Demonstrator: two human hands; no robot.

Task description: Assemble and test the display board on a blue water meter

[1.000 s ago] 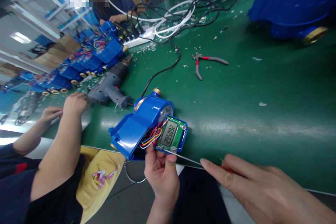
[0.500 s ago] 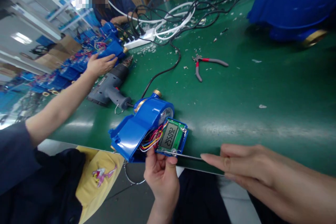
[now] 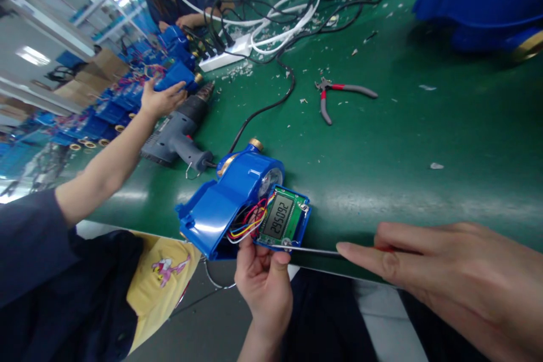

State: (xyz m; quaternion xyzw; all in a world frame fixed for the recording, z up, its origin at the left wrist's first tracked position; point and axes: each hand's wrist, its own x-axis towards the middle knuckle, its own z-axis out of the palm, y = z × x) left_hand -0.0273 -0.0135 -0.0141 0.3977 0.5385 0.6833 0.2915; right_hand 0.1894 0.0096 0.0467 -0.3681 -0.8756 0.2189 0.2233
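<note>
A blue water meter (image 3: 220, 203) lies near the table's front edge with its housing open and coloured wires (image 3: 250, 223) coming out. The wires lead to a green circuit board (image 3: 292, 225) in a blue cover, its small display lit with digits. My left hand (image 3: 265, 288) is closed on the lower edge of this board, thumb in front. My right hand (image 3: 441, 271) is wrapped around a screwdriver (image 3: 316, 250); a bit of red handle shows under the fingers. The screwdriver's shaft reaches left across the board's lower edge, its tip close to the lower corner.
A heat gun (image 3: 176, 133) lies left of the meter, with a co-worker's hand (image 3: 163, 99) behind it on another blue meter. Cutting pliers (image 3: 335, 93), a white power strip (image 3: 227, 54), tangled cables and scraps lie further back. A large blue meter (image 3: 479, 5) stands at the back right.
The view has shifted slightly. My right hand appears a little further right and nearer, still on the screwdriver. My left hand keeps its hold on the circuit board.
</note>
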